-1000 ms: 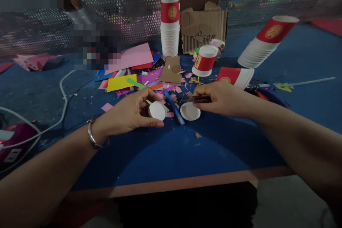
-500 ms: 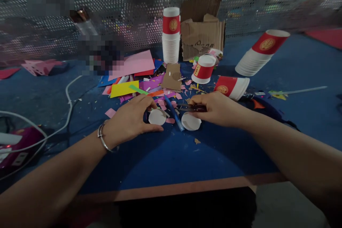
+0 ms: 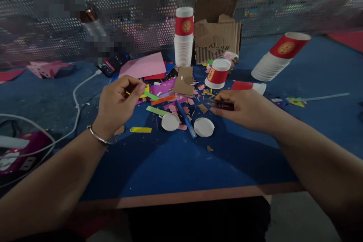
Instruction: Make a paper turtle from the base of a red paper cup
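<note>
Left hand [image 3: 117,102] has left the round white paper disc [image 3: 170,121], lying between both hands; whether its narrow pinch holds anything is unclear. Right hand [image 3: 245,109] grips a dark-red-handled metal tool [image 3: 225,105].

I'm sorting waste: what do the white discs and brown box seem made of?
White discs: probably matte paper or card, from their dull faces and uneven edges; coating unclear. Brown box: apparently matte corrugated cardboard, its ridges exposed near the bottom.

There are two hands [image 3: 116,106], two white discs [image 3: 204,127], one dark-handled tool [image 3: 225,105], one blue pen [image 3: 186,120], one phone [image 3: 114,65], one cardboard box [image 3: 217,39], one leaning cup stack [image 3: 279,58].
</note>
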A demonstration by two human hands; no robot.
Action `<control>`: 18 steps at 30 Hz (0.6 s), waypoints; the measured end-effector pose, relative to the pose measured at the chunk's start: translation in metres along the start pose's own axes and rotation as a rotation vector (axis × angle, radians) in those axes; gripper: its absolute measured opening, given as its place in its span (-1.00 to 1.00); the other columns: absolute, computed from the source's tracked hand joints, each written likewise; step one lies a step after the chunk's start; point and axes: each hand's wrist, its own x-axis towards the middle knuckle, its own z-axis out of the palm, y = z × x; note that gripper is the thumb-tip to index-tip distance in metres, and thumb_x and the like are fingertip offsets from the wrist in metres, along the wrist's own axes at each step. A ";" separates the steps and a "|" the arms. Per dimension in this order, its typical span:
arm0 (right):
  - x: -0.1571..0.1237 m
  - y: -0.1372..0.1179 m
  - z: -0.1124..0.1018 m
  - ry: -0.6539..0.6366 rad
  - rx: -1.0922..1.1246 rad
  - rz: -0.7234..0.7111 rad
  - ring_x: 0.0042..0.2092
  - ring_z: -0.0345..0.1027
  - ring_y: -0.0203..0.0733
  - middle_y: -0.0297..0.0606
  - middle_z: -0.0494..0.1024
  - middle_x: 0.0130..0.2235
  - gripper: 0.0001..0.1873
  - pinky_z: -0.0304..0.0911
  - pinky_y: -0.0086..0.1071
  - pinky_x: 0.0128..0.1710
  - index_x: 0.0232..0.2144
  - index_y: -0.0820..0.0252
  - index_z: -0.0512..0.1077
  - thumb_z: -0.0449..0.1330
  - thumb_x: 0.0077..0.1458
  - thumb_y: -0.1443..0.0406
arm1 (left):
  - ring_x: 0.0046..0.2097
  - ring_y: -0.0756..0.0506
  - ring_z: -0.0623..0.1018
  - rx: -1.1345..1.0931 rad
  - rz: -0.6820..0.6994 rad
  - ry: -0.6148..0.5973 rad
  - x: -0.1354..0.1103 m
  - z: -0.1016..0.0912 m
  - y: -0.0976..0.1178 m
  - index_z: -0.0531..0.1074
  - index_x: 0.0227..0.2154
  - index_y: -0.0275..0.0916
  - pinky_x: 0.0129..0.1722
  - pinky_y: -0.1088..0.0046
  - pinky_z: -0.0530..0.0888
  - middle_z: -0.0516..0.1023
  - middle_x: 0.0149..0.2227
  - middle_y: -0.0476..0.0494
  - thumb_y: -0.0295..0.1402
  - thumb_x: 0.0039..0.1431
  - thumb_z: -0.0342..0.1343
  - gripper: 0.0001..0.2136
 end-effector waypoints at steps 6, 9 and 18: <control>-0.003 -0.001 0.007 -0.122 -0.258 0.065 -0.15 0.52 0.10 0.00 0.66 -0.19 -0.66 0.13 -0.25 -0.27 0.04 0.20 0.53 0.22 0.38 0.11 | -0.32 -0.10 0.48 0.118 0.025 -0.051 0.006 -0.006 -0.006 0.69 -0.20 -0.15 -0.23 0.30 0.38 0.72 -0.23 -0.07 -0.22 0.32 0.28 -0.85; -0.004 -0.004 0.006 -0.166 -0.300 0.080 -0.09 0.57 0.18 0.00 0.69 -0.12 -0.59 0.14 -0.24 -0.26 0.09 0.17 0.52 0.21 0.37 0.04 | -0.24 -0.10 0.50 0.205 0.033 -0.017 0.009 -0.017 -0.003 0.69 -0.14 -0.13 -0.16 0.29 0.39 0.72 -0.14 -0.03 -0.19 0.38 0.22 -0.80; -0.006 -0.012 0.003 -0.224 -0.386 0.123 -0.02 0.62 0.32 0.01 0.71 -0.06 -0.49 0.13 -0.18 -0.24 0.17 0.14 0.46 0.07 0.39 -0.02 | -0.35 -0.15 0.53 0.492 -0.130 -0.565 0.021 -0.053 -0.003 0.67 -0.29 -0.13 -0.29 0.30 0.28 0.67 -0.37 -0.09 -0.23 0.19 0.29 -0.87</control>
